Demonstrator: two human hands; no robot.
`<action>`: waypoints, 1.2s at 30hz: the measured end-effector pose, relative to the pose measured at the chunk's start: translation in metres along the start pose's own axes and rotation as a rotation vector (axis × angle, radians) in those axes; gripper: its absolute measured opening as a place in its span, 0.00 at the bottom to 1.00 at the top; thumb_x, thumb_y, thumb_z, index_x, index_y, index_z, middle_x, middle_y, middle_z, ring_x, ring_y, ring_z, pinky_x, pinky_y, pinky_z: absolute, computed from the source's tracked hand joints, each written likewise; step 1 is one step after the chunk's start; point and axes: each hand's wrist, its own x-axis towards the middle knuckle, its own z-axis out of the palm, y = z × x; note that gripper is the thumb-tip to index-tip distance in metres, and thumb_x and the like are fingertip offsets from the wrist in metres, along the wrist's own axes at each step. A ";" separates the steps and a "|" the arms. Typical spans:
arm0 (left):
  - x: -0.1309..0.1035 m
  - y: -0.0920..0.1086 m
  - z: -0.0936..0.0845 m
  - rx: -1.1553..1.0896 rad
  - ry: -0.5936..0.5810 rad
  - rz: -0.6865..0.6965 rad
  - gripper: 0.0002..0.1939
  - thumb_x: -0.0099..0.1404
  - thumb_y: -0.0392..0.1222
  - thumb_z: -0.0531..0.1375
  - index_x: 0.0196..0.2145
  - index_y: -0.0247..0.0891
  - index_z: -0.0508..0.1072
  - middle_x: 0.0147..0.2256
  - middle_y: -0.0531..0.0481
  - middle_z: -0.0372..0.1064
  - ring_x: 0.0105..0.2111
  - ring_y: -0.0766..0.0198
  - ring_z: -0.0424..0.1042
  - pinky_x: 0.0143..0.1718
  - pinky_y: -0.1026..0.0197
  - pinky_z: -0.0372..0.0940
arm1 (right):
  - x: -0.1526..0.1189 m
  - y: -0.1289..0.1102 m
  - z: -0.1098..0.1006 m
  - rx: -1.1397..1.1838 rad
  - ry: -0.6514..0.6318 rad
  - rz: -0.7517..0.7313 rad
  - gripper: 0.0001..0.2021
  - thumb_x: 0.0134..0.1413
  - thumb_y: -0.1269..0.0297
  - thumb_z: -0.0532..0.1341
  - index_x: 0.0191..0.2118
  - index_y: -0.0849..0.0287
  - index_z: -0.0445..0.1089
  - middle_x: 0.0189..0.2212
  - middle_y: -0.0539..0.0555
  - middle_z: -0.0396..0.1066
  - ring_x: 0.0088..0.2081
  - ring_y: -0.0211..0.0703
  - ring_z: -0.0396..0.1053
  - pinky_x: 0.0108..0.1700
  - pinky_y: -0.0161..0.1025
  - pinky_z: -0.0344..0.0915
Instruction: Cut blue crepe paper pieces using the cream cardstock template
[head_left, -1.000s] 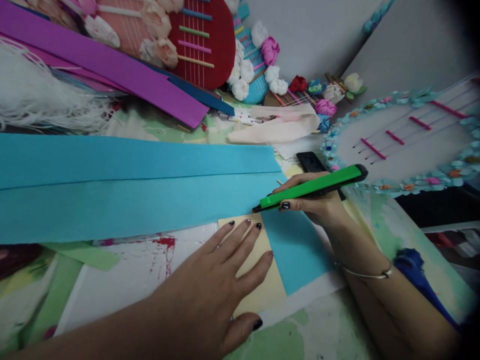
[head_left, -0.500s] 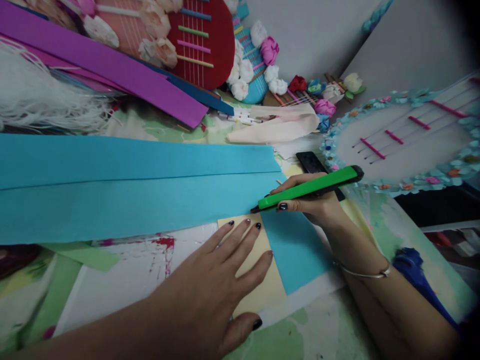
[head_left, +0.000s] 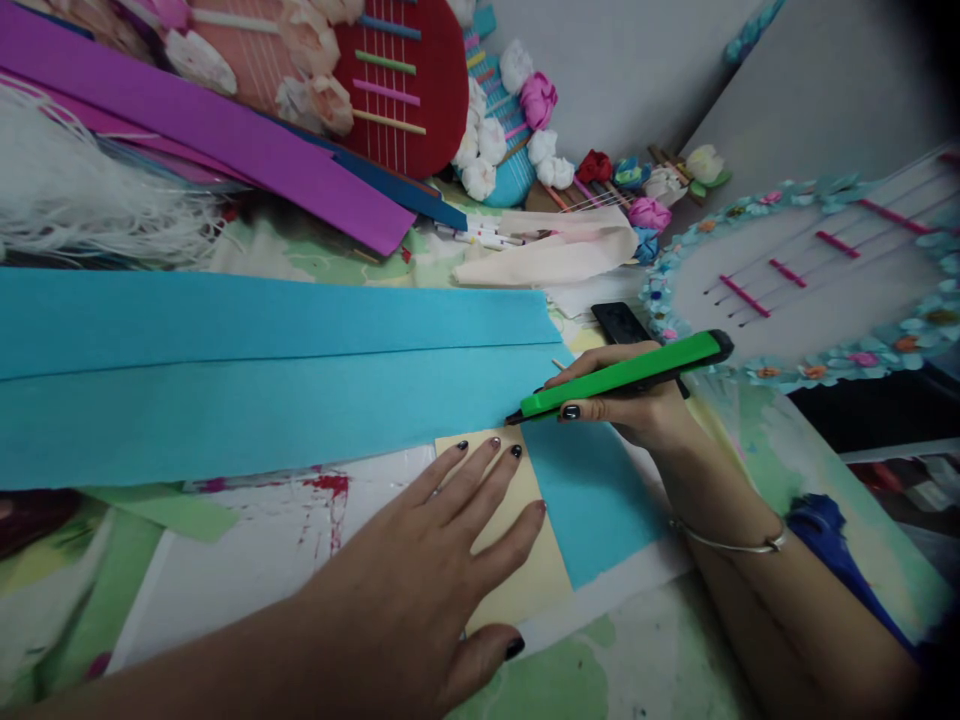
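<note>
My left hand (head_left: 427, 560) lies flat with fingers spread, pressing on a cream card rectangle (head_left: 555, 575). Under the card's right edge shows turquoise paper (head_left: 592, 500), which runs on as a long sheet (head_left: 247, 400) with a lengthwise fold to the far left. A green utility knife (head_left: 622, 375) with black ends is gripped in my right hand (head_left: 645, 405). Its dark tip rests at the card's upper right corner, on or just over the turquoise paper. The wrist beneath wears a thin bangle.
White board (head_left: 247, 560) with red smears lies under the paper. Behind are a purple sheet (head_left: 202, 120), white strings (head_left: 82, 180) and flower-trimmed stringed ornaments (head_left: 420, 90). A dark phone (head_left: 619, 322) lies beyond my right hand; a blue object (head_left: 832, 540) is right of my forearm.
My right hand and the knife have shifted very slightly to the right. My left hand, the card and the turquoise paper look unmoved.
</note>
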 end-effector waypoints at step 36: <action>-0.002 0.000 0.003 0.021 0.022 0.012 0.34 0.68 0.55 0.54 0.67 0.40 0.54 0.67 0.29 0.41 0.67 0.36 0.42 0.63 0.34 0.46 | 0.001 -0.001 -0.006 -0.044 0.011 -0.010 0.10 0.37 0.64 0.76 0.30 0.56 0.80 0.28 0.53 0.80 0.29 0.44 0.76 0.30 0.38 0.71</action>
